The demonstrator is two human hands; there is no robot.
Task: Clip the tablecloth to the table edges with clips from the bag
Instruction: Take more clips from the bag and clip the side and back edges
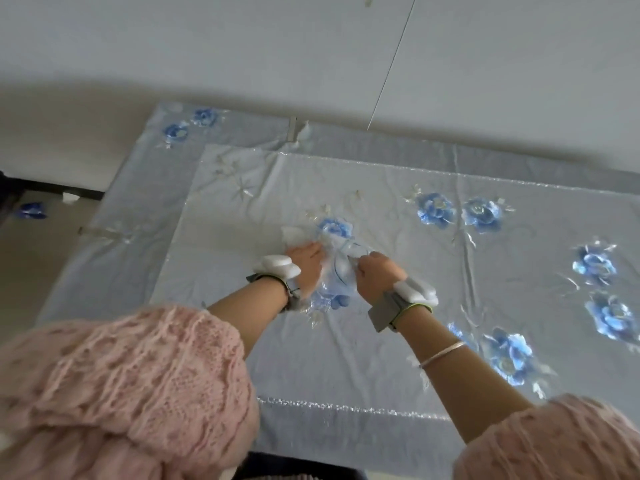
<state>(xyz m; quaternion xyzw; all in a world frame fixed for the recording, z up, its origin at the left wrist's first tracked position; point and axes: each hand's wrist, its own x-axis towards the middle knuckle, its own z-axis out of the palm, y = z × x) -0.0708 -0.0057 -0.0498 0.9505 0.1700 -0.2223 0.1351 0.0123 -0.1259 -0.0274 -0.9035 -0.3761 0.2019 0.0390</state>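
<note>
A pale blue tablecloth [398, 341] with embroidered blue flowers covers the table. In its middle lies a clear plastic bag [337, 268]; what it holds is too blurred to make out. My left hand [306, 263] grips the bag's left side, fingers curled into the plastic. My right hand [375, 271] pinches the bag's right side near its top. Both wrists carry white sensor bands. A clear clip [293, 129] sits on the cloth at the far table edge, and another clip [100, 231] on the left edge.
A white wall [311, 46] rises just behind the far table edge. The floor [31, 271] shows at the left beyond the hanging cloth. Pink knitted sleeves [121, 393] fill the near corners.
</note>
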